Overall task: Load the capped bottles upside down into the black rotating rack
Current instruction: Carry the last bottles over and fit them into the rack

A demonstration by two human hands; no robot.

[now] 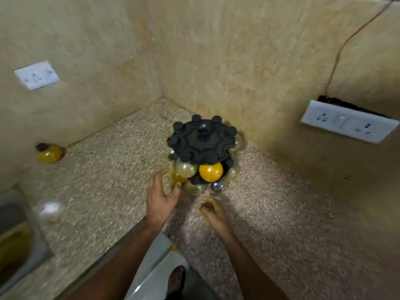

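Observation:
The black rotating rack (202, 140) stands in the corner of the speckled counter (108, 169), with several black-capped bottles hanging cap-up in its rim slots. A yellow-filled bottle (210, 171) and a pale one (186, 169) show in a lower tier. My left hand (161, 197) reaches to the rack's lower left, fingers spread and touching a small yellow bottle (177, 177) there. My right hand (213, 210) hovers just in front of the rack, fingers loosely curled, holding nothing that I can make out. A loose yellow bottle with a dark cap (49, 153) lies by the left wall.
A clear round bottle (50, 210) lies blurred at the counter's left. A steel sink (15, 239) sits at the far left edge. Switch plates are on the left wall (36, 75) and right wall (348, 121). The counter edge runs in front of me, floor and a foot below.

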